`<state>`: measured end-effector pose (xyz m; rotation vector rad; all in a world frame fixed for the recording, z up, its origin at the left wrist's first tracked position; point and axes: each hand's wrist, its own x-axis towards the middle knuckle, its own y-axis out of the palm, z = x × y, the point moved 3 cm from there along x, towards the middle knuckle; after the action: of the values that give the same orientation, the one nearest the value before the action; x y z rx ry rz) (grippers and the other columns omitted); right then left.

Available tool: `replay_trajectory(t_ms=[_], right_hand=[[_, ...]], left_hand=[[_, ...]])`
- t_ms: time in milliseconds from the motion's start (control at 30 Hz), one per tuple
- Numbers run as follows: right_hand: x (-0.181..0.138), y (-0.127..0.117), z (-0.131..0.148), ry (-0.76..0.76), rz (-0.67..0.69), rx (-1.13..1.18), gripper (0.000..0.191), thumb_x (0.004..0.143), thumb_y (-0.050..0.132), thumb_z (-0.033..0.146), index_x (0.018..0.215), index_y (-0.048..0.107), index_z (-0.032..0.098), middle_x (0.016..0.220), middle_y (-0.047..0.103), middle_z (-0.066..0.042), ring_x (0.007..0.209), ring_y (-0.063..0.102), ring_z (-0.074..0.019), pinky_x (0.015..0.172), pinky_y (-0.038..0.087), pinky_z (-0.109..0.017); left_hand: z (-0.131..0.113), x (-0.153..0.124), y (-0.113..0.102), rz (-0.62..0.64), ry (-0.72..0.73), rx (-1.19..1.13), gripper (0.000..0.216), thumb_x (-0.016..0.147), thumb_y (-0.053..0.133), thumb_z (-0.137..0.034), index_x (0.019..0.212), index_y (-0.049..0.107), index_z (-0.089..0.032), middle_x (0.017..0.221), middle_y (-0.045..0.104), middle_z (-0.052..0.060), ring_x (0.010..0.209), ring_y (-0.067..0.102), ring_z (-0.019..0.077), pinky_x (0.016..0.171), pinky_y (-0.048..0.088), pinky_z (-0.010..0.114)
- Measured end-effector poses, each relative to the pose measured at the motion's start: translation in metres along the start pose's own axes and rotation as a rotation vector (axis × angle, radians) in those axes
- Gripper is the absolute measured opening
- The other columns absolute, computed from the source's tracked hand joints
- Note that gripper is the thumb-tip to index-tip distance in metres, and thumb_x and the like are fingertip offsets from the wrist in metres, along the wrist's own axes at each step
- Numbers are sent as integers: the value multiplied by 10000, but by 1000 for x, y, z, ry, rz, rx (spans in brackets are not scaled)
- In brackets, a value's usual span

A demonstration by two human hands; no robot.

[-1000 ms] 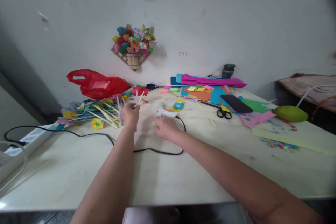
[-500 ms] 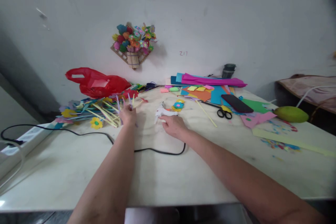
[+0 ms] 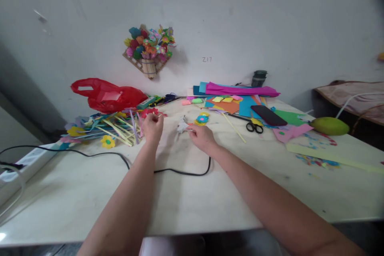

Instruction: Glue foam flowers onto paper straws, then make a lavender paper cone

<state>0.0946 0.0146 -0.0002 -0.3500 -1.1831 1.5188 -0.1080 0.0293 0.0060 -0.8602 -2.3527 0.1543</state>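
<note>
My left hand (image 3: 152, 128) is closed, its thumb and fingers pinched together in front of a red paper flower (image 3: 147, 112); what they hold is too small to make out. Purple strips (image 3: 133, 127) stand tilted just left of it, by a heap of pale yellow strips (image 3: 118, 130). My right hand (image 3: 201, 138) is closed at the rear end of a small white glue gun (image 3: 182, 125), which is on the table in front of me. Right behind that hand lies a blue and yellow flower (image 3: 202, 118).
A black cord (image 3: 180, 173) loops across the table from a power strip (image 3: 30, 164). Left stands a red plastic bag (image 3: 111, 96). To the right lie scissors (image 3: 254, 128), a phone (image 3: 268, 115), coloured sheets (image 3: 240, 90), a green-yellow fruit (image 3: 329, 126) and paper scraps (image 3: 318, 161).
My left hand has moved slightly right, away from the purple strips, and its fingers now pinch together. My right fingers have shifted back toward the glue gun's rear end. The view has shifted slightly.
</note>
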Motion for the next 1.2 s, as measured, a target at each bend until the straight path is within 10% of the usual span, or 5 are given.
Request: replay_trajectory(t_ms=[133,300,533,833,1200], right_hand=[[5,1,-8,58,-67,192,312,805,458,255,1050,645,204,889,691,-31,805,605,-150,711,429,-245],[9,2,-15,116,-100,482,263,793,485,295,963,654,187,868,676,-24,724,595,-128,656,452,-236],[5,-9,-8,147,-78,924,247,768,478,352,803,624,156,764,635,-17,553,528,-82,487,416,-190],[11,-2,-19,198,-160,935,229,642,594,393,674,559,169,584,537,31,522,476,-88,452,367,-198],[14,-2,-34,161,51,1134,294,582,673,403,658,531,157,534,529,45,465,459,-76,404,335,-199]], left_hand=[[-30,-24,22,456,-205,-665,238,660,573,-372,583,462,-176,553,485,-10,478,446,101,447,347,234],[-48,-50,35,725,-297,-874,186,647,576,-325,641,549,-141,561,495,-5,482,442,84,438,317,220],[-47,-59,40,794,-303,-854,192,659,581,-322,663,574,-131,584,525,10,496,456,90,467,332,234],[-50,-64,40,813,-308,-825,168,654,586,-289,634,588,-122,564,529,16,478,460,91,467,331,240],[-54,-68,42,859,-237,-804,193,677,592,-303,624,589,-117,583,544,35,492,475,97,476,352,237]])
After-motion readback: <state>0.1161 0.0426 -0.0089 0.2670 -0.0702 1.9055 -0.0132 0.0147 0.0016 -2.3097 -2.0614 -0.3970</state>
